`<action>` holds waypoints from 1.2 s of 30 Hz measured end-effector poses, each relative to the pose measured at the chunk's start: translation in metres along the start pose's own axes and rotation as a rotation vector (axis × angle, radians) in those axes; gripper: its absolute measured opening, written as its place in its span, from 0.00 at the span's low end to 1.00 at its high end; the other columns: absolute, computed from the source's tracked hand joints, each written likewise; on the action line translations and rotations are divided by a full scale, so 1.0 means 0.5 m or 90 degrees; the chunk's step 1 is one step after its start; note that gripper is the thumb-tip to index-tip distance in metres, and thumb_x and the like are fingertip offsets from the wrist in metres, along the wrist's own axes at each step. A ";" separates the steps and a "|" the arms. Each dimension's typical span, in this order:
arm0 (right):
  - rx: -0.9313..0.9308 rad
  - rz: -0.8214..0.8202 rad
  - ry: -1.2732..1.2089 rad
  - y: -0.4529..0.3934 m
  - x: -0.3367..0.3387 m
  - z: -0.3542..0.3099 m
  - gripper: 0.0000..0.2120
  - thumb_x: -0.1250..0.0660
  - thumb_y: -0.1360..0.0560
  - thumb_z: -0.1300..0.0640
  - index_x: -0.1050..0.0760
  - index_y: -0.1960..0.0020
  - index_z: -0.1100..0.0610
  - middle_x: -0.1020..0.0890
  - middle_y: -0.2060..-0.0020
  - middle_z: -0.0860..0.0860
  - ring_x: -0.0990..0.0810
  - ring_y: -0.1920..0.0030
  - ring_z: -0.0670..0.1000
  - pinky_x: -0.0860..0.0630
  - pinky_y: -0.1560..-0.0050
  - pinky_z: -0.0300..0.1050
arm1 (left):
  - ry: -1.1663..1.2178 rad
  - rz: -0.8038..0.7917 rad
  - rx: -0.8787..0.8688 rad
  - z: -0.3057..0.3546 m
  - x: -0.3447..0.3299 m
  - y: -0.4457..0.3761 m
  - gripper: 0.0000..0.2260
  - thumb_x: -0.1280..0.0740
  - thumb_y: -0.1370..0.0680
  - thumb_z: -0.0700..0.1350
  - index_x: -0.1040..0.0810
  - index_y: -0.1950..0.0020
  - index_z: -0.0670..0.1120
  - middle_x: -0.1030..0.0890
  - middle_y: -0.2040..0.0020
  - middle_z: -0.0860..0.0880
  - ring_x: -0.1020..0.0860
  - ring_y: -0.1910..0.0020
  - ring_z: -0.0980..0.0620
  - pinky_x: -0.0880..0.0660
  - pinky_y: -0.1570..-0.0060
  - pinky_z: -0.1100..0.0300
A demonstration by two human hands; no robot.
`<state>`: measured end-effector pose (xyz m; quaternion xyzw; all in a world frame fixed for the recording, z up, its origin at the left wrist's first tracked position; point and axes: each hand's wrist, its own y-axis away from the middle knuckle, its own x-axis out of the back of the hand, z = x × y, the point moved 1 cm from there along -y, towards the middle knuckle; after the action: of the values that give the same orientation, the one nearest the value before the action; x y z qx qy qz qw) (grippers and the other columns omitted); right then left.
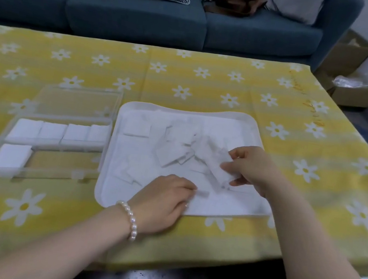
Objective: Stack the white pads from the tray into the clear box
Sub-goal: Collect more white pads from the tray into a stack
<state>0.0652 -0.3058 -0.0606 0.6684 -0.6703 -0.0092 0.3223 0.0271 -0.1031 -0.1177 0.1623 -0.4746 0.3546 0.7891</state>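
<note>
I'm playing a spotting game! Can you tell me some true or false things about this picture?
1. The clear box sits left of the tray. True.
2. The right hand holds a bunch of white pads. True.
3. The clear box is completely full. False: part of its front row shows the tablecloth through it.
4. The left hand wears a watch. False: it wears a pearl bracelet.
</note>
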 end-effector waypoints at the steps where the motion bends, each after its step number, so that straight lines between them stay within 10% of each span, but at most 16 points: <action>1: -0.002 -0.021 -0.024 0.002 0.000 -0.004 0.05 0.32 0.28 0.67 0.24 0.61 0.59 0.22 0.68 0.53 0.23 0.69 0.50 0.23 0.71 0.39 | 0.037 0.026 0.034 -0.001 0.004 -0.001 0.24 0.49 0.25 0.52 0.21 0.40 0.42 0.23 0.38 0.49 0.26 0.40 0.50 0.35 0.38 0.63; 6: -0.043 -0.130 -0.290 0.005 -0.032 -0.026 0.04 0.37 0.23 0.63 0.29 0.57 0.59 0.21 0.68 0.56 0.24 0.76 0.49 0.30 0.78 0.36 | 0.461 0.292 0.416 0.004 0.051 -0.019 0.07 0.24 0.32 0.37 0.19 0.64 0.47 0.20 0.66 0.53 0.23 0.66 0.57 0.27 0.61 0.67; 10: -0.126 -0.244 -0.501 0.010 -0.075 -0.030 0.10 0.45 0.23 0.64 0.31 0.62 0.58 0.29 0.73 0.51 0.31 0.77 0.46 0.37 0.78 0.34 | 0.829 0.326 0.563 -0.002 0.076 -0.022 0.12 0.27 0.31 0.32 0.24 0.53 0.43 0.21 0.58 0.45 0.21 0.61 0.50 0.24 0.60 0.55; 17: -0.113 -0.268 -0.477 0.015 -0.128 -0.040 0.07 0.33 0.39 0.60 0.19 0.62 0.57 0.27 0.68 0.51 0.33 0.69 0.47 0.37 0.71 0.38 | 1.070 0.300 0.526 0.017 0.116 -0.022 0.03 0.41 0.20 0.34 0.28 0.51 0.35 0.19 0.50 0.38 0.19 0.52 0.43 0.19 0.55 0.51; 27: -0.032 -0.075 -0.296 0.013 -0.163 -0.034 0.07 0.28 0.31 0.59 0.23 0.66 0.55 0.25 0.71 0.46 0.33 0.67 0.46 0.39 0.65 0.40 | 1.095 0.192 0.493 0.011 0.120 -0.016 0.14 0.42 0.19 0.45 0.24 0.40 0.38 0.18 0.45 0.40 0.19 0.50 0.43 0.24 0.44 0.47; 36: -0.021 -0.068 -0.292 0.026 -0.153 -0.048 0.03 0.29 0.29 0.58 0.19 0.60 0.57 0.24 0.74 0.47 0.33 0.67 0.47 0.38 0.64 0.40 | 1.215 0.178 0.452 -0.002 0.115 -0.016 0.14 0.44 0.20 0.54 0.25 0.43 0.49 0.18 0.49 0.44 0.19 0.53 0.44 0.22 0.55 0.52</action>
<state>0.0565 -0.2256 -0.0679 0.6779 -0.6894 -0.1892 0.1713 0.0508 -0.0848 -0.0681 -0.0197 0.4683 0.5444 0.6957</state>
